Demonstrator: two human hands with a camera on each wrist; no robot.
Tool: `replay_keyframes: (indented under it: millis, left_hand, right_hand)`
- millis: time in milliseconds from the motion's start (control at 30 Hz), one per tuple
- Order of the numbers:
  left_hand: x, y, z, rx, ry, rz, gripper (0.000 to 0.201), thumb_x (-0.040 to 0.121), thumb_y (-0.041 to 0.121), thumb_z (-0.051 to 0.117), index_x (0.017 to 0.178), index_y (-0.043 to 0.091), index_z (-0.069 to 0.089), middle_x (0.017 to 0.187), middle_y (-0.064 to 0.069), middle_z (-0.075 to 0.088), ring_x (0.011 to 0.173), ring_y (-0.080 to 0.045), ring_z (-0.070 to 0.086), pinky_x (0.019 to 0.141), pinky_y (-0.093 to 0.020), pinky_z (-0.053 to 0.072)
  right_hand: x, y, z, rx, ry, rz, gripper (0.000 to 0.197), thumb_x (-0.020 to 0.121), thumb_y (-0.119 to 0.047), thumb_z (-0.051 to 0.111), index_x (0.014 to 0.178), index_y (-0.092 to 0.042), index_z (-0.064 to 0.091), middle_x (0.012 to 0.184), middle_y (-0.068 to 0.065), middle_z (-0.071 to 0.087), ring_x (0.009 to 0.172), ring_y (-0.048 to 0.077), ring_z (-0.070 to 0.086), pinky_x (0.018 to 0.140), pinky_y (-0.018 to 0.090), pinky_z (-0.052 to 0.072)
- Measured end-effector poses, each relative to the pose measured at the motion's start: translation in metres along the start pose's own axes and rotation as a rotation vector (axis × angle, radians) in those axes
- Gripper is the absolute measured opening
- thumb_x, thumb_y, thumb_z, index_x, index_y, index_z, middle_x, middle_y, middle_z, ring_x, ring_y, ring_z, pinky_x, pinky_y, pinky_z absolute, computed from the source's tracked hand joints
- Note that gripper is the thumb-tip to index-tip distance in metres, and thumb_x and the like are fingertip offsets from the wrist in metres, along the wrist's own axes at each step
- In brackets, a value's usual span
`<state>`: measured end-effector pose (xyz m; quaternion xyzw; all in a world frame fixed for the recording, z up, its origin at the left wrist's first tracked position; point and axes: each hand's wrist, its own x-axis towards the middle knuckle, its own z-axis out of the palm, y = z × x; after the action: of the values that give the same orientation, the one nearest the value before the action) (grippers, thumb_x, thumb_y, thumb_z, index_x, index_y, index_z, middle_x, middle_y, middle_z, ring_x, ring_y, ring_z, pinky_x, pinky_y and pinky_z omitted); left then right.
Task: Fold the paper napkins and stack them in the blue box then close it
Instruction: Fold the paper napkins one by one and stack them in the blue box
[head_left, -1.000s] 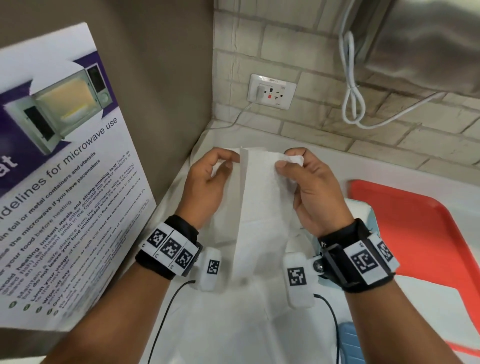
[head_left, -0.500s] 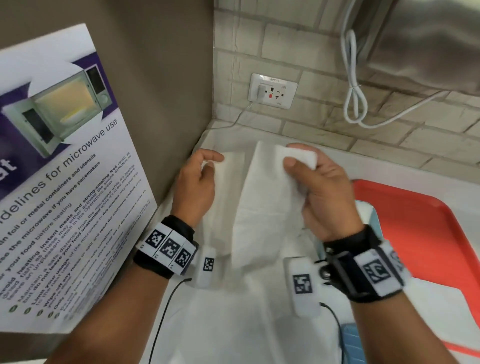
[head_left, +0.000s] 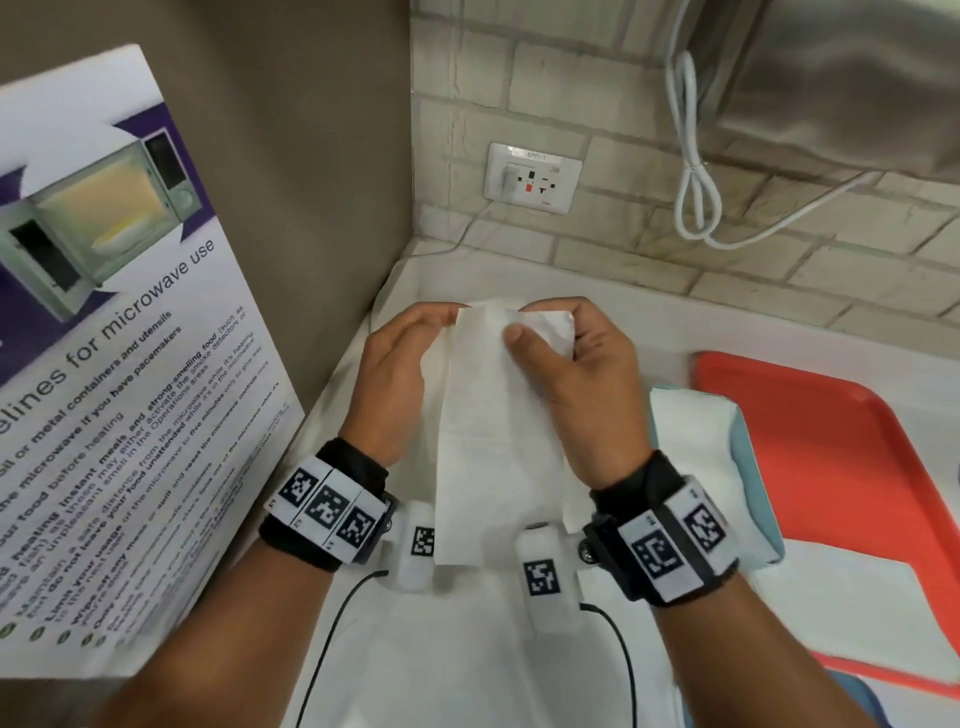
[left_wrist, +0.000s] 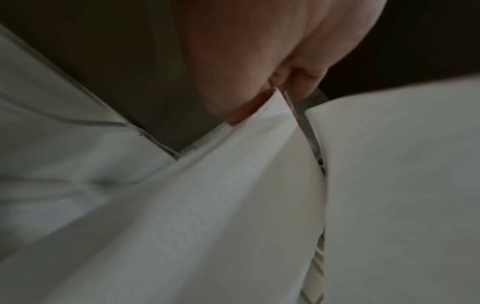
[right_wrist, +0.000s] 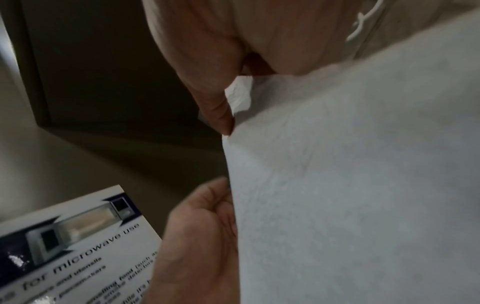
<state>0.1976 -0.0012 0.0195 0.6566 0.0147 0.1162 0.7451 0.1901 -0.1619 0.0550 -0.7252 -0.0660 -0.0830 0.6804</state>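
A microwave poster (head_left: 119, 332) leans at the left. Over the counter, the left hand (head_left: 395, 379) pinches the far edge of a white paper napkin (head_left: 493, 431), held up and hanging toward the near side. The right hand (head_left: 576, 379) grips its far right corner. Right of it sits the blue box (head_left: 753, 467), then a red tray (head_left: 831, 467).
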Motion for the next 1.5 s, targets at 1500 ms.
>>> replay_keyframes:
  millis: [1500]
  left_hand:
    - [-0.001, -0.060, -0.049, 0.480, -0.224, -0.214, 0.041, 0.076, 0.026, 0.090, 0.114, 0.029, 0.076, 0.105, 0.014, 0.079, 0.103, -0.010, 0.073, 0.099, -0.047, 0.058]
  right_hand:
    - [0.004, 0.074, -0.069, -0.532, -0.322, 0.269, 0.017, 0.081, -0.014, 0.082, 0.092, -0.024, 0.074, 0.089, -0.005, 0.077, 0.082, 0.023, 0.073, 0.081, 0.044, 0.060]
